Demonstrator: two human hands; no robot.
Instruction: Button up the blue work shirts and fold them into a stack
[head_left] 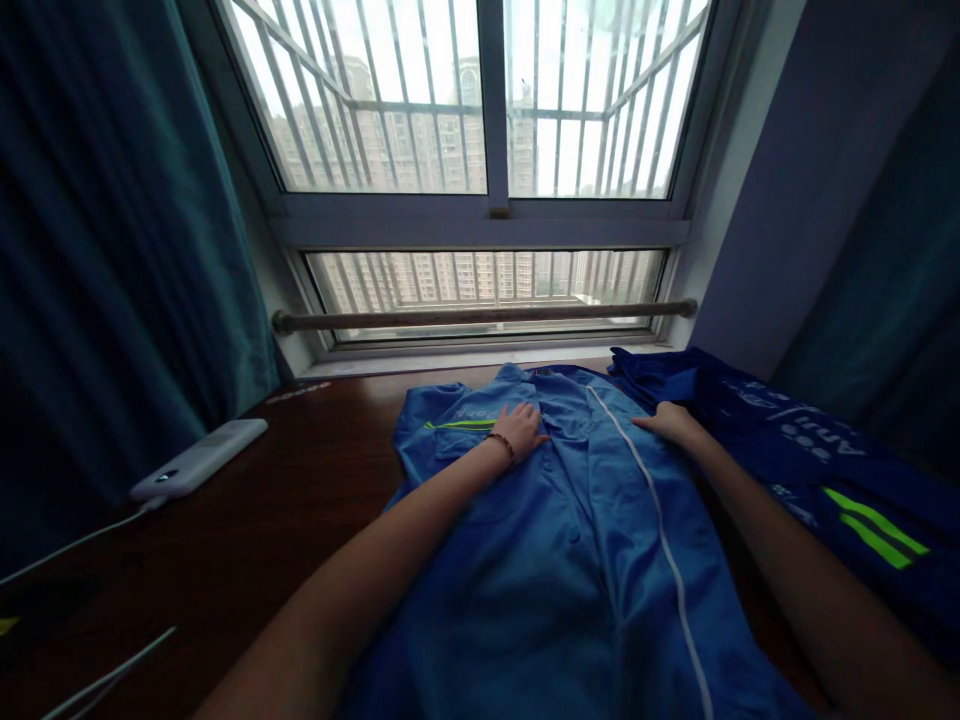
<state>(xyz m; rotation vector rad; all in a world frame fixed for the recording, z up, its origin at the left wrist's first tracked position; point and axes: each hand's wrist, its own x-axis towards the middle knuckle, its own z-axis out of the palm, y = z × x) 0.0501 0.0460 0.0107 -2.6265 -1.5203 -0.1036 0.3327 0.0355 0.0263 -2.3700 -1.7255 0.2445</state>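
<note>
A blue work jacket (570, 540) with a white zip line and a green stripe lies spread on a dark wooden table (247, 520), its collar toward the window. My left hand (519, 428) lies flat on the jacket's upper chest, fingers stretched out, a bead bracelet on the wrist. My right hand (671, 424) rests palm down on the jacket's right shoulder edge, fingers extended. Neither hand grips anything.
A second blue garment (817, 460) with green stripes and white lettering lies heaped at the right. A white power bank (199, 458) with a cable sits at the table's left. Dark curtains hang on both sides. A barred window (487, 150) and a rail are straight ahead.
</note>
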